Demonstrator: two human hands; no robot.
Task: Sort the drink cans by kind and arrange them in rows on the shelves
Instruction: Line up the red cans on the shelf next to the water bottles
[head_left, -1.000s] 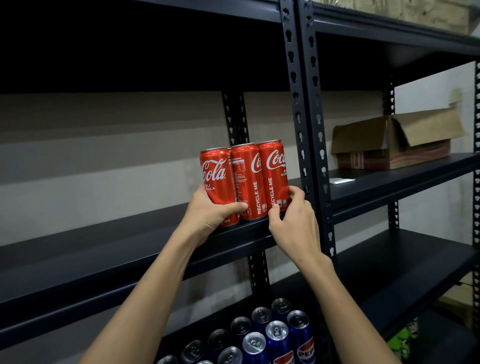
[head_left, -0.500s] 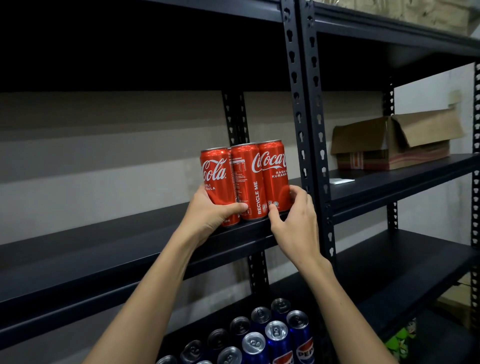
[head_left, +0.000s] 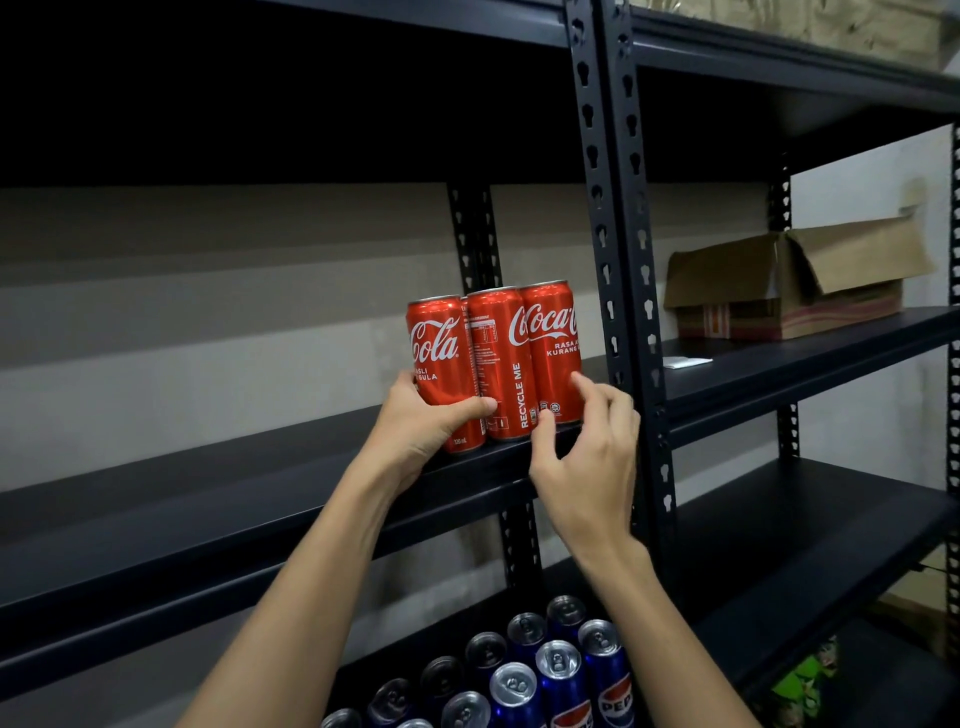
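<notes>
Three red Coca-Cola cans stand upright and side by side near the front edge of the dark middle shelf (head_left: 218, 499). My left hand (head_left: 423, 421) grips the left can (head_left: 441, 353), thumb across its front. The middle can (head_left: 498, 364) touches both neighbours. My right hand (head_left: 587, 447) pinches the lower part of the right can (head_left: 553, 343) with thumb and fingertips. On the shelf below stand several blue Pepsi cans (head_left: 545, 675) in rows.
A black shelf upright (head_left: 613, 249) stands just right of the red cans. Beyond it, an open cardboard box (head_left: 789, 280) and a white slip of paper (head_left: 685, 362) lie on the right-hand shelf. Something green (head_left: 800, 680) sits low at the right.
The right can has been turned, so more of its logo faces me. My right hand's fingers have shifted round it. The left hand and the other cans have stayed put.
</notes>
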